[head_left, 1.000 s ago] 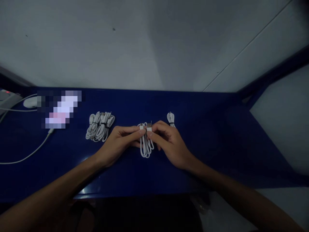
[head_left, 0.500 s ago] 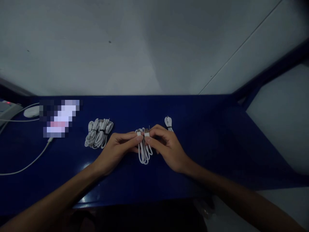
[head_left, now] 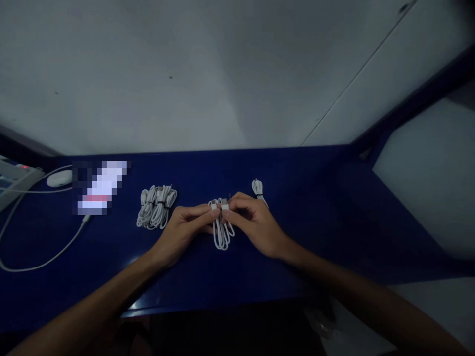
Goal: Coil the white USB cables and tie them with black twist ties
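Note:
Between my two hands is a coiled white USB cable, its loops hanging toward me and its metal plug ends pointing away. My left hand pinches the coil from the left, thumb on top near one plug. From the right, my right hand grips it with thumb and fingers beside the wider USB plug. A thin dark strand sticks up by the right fingertips. Left of my left hand lie coiled white cables bound with black ties. Another tied white cable lies beyond my right hand, which partly covers it.
All this is on a blue tabletop against a pale wall. At the left are a blurred-out lit screen with a white cord, a white rounded object and a power strip with a red light.
The view has tilted and shifted slightly, so the things at the left appear further right and lower. Both hands keep nearly the same hold on the cable.

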The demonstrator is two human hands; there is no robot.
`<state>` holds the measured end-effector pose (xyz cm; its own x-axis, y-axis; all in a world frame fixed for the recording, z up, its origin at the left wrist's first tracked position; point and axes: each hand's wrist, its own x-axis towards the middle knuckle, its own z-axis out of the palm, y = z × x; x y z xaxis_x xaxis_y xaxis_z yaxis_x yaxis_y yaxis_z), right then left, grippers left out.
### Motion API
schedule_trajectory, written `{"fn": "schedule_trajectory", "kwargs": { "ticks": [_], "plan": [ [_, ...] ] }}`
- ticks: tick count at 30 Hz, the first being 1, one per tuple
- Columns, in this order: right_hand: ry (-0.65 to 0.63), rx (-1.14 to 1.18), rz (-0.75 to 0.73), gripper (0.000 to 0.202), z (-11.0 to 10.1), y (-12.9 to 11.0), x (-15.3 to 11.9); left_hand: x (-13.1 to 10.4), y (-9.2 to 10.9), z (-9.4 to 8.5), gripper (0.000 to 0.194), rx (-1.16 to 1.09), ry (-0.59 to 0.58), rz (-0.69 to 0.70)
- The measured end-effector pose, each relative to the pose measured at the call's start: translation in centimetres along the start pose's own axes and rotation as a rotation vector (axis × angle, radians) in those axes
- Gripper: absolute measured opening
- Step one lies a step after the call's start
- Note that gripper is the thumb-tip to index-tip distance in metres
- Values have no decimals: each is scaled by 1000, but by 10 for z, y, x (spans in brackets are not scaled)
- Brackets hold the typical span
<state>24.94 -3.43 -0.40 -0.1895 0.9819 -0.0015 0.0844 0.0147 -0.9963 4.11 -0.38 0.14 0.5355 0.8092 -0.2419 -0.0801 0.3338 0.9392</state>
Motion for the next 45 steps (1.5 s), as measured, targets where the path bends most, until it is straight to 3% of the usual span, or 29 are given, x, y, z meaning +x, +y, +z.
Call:
{"fn": "schedule_trajectory", "kwargs": {
  "ticks": [6, 13, 21, 29, 38, 45],
  "plan": [
    [-17, -67, -14, 21, -6, -11, 1, -3, 0, 4, 22, 19, 3, 47],
    [-57, -74, -33, 24, -12, -31, -4, -10, 17, 13, 22, 30, 17, 50],
    [-30, 48, -45, 32, -1, -9, -4, 1, -5, -1, 18, -6, -14, 65],
    [-59, 48, -12, 29, 7, 1, -15, -10, -23, -8, 17, 14, -5, 71],
    [-1, 27, -40, 28, 11, 1, -16, -12, -22, -4, 17, -25, -18, 95],
    [-23, -18, 67, 29, 12, -13, -16, -16, -19, 1, 15, -14, -5, 143]
  ]
}}
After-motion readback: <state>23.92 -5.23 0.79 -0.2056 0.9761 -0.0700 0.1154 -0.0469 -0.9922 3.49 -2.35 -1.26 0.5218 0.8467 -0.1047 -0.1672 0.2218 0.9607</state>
